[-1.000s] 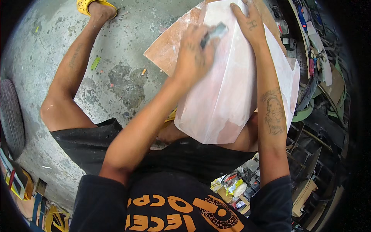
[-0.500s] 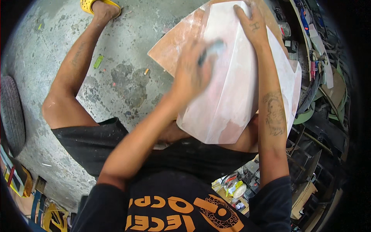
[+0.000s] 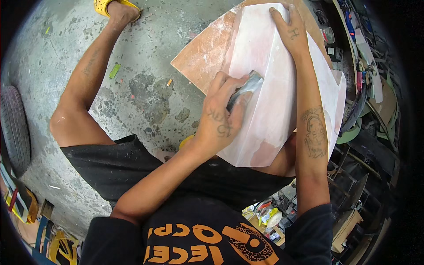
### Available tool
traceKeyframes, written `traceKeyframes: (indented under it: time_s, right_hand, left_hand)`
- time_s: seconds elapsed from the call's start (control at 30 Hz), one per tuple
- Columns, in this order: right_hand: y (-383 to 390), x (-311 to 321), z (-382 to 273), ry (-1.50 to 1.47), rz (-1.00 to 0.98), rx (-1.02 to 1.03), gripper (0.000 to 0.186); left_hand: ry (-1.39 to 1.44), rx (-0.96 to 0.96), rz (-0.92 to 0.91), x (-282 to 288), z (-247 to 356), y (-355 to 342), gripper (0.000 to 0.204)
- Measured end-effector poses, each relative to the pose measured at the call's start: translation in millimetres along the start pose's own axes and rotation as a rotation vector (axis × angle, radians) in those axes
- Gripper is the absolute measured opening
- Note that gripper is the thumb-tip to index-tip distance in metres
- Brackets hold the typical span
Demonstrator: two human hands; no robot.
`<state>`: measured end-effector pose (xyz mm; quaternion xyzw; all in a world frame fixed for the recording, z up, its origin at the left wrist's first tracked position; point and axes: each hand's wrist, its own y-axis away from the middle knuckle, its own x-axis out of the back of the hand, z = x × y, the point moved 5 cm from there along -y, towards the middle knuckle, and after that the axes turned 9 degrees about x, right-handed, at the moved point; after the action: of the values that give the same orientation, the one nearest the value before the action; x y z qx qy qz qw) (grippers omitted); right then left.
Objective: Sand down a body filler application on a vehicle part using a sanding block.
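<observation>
My left hand (image 3: 221, 112) grips a grey sanding block (image 3: 247, 88) with a dark edge and presses it against the left face of a long, angular panel (image 3: 256, 128). White and pale pink patches cover this panel, and a ridge runs along its length. The near end rests by my thigh. At the far end, my right hand (image 3: 291, 33) is clamped over the panel's edge, thumb on the top face; its other fingers are partly hidden. Beneath lies a brown board (image 3: 198, 57) dusted with white powder. Another white piece (image 3: 329, 88) shows beyond my right forearm.
Tools and dark clutter (image 3: 375, 101) crowd the right side. A tyre (image 3: 15, 130) stands at the left edge. My outstretched leg (image 3: 86, 75) crosses the stained concrete floor (image 3: 145, 79), where a green scrap (image 3: 115, 71) lies. Yellow items (image 3: 64, 247) sit at lower left.
My left hand has slid the sanding block nearer to me along the panel, and its motion blur has gone. My right hand keeps its hold at the far end.
</observation>
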<state>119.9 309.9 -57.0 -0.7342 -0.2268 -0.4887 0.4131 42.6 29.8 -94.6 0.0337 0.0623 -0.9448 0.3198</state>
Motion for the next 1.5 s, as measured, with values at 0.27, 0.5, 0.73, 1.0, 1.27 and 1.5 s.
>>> traceKeyframes:
  time_s: [0.27,0.5,0.73,1.0,1.27,1.5]
  right_hand:
    - [1.2,0.3,-1.9,-0.005,0.015,0.012,0.053]
    - [-6.6,-6.0,-3.7,0.067,-0.005,0.017,0.060]
    - [-12.2,-11.6,1.0,0.044,-0.001,0.015,0.062]
    - [-16.4,2.3,-14.3,-0.045,-0.013,0.018,0.062]
    - [-7.5,12.8,-6.9,-0.027,-0.046,-0.048,0.060]
    - [10.6,48.8,-96.3,-0.014,-0.300,0.313,0.047]
  left_hand:
    - [-0.038,0.038,-0.062,-1.3,-8.2,5.0,0.039]
    - [-0.142,-0.038,0.099,0.3,-24.7,-18.7,0.026]
    - [-0.095,0.074,0.010,1.5,-42.3,-50.2,0.034]
    - [-0.098,-0.065,0.116,-0.9,-31.3,-38.4,0.023]
    - [0.139,0.421,0.032,93.3,-52.4,8.8,0.026]
    - [0.112,0.526,0.175,158.6,-69.0,26.9,0.028]
